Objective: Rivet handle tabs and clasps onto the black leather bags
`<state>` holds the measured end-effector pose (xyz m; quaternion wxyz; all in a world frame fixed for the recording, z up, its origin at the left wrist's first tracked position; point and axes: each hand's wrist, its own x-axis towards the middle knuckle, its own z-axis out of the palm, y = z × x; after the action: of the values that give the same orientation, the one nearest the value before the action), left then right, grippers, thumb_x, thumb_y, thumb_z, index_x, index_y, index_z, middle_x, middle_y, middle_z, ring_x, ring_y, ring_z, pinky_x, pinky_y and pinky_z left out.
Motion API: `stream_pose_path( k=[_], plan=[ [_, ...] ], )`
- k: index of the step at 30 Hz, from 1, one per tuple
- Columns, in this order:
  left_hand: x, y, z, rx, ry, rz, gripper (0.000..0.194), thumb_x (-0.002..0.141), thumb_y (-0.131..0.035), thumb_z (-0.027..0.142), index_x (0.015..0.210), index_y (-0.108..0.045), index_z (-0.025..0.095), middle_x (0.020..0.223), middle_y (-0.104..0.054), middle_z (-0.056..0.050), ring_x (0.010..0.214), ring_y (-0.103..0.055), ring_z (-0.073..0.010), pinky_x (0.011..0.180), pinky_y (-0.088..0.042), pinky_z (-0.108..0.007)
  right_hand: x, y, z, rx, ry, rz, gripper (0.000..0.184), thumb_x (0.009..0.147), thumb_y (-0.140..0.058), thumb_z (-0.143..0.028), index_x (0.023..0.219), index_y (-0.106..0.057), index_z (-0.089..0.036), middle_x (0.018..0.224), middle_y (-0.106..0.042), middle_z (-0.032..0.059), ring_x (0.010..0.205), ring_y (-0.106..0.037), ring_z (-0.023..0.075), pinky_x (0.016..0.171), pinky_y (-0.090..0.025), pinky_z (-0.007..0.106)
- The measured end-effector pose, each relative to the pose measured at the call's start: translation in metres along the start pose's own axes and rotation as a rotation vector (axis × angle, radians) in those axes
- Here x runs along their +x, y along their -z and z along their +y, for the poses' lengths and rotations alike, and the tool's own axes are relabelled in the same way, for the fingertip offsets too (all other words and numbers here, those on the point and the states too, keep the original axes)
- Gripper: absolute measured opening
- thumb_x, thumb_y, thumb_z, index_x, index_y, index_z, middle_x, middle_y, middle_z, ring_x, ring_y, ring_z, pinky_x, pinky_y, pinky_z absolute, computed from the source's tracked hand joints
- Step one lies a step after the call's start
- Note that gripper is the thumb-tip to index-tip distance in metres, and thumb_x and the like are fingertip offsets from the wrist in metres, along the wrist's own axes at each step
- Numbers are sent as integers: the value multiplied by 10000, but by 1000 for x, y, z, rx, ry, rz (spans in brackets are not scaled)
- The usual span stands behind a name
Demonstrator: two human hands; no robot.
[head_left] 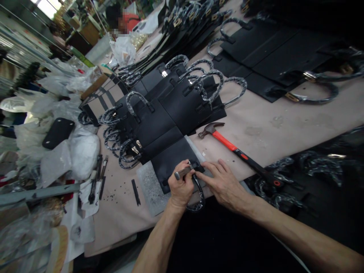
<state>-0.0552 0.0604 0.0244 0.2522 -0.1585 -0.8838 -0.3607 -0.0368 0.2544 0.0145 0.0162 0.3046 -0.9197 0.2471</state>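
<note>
My left hand point(181, 184) is closed around a short metal punch point(183, 173) with a round end, tilted over the edge of a black bag panel point(173, 153). Beside it my right hand point(223, 182) lies with fingers stretched out, fingertips against the panel near the base of a plastic-wrapped handle point(200, 193). That handle loops toward my body under both hands. Beneath the panel is a grey stone slab point(150, 189). A claw hammer point(227, 142) with an orange and black grip rests to the right of my hands. The punch's working tip is hidden by my fingers.
More black bag panels point(167, 113) with wrapped handles are stacked ahead, and others point(267, 49) lie at the far right. A black strip point(135, 192) and slim tools point(98, 176) lie left. Plastic bags point(82, 148) crowd the left side. A person in red point(131, 21) is farther back.
</note>
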Motion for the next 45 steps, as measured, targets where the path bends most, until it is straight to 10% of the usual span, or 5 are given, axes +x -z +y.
stream_pose_path(
  k=[14, 24, 36, 45],
  plan=[
    [3, -1, -4, -45, 7, -21, 121, 943, -659, 124, 1049, -644, 181, 1057, -769, -80, 1029, -765, -220, 936, -642, -396, -10, 30, 63, -17, -176, 345, 330, 975, -504, -174, 1279, -634, -162, 1233, -634, 155, 1110, -602, 307, 928, -507, 479],
    [17, -1, 2, -99, 43, -129, 161, 909, -644, 97, 1034, -645, 198, 1069, -762, -84, 1035, -759, -225, 929, -640, -367, -2, 25, 53, -73, -220, 333, 326, 973, -500, -207, 1259, -654, -179, 1248, -638, 149, 1088, -592, 308, 947, -475, 499],
    [-3, -7, 1, 5, 1, 21, 144, 945, -630, 104, 1068, -633, 179, 1060, -753, -88, 1071, -747, -230, 948, -633, -413, -15, 29, 62, -153, -320, 314, 318, 967, -522, -231, 1234, -678, -156, 1231, -646, 149, 1071, -572, 306, 972, -447, 502],
    [-8, -8, 11, 76, 32, 33, 108, 957, -613, 113, 1025, -663, 180, 1054, -760, -92, 1066, -747, -235, 956, -634, -425, 25, 32, 38, 89, -65, 234, 273, 982, -509, -182, 1145, -722, -236, 1241, -645, 101, 1176, -555, 276, 1059, -345, 494]
  ],
)
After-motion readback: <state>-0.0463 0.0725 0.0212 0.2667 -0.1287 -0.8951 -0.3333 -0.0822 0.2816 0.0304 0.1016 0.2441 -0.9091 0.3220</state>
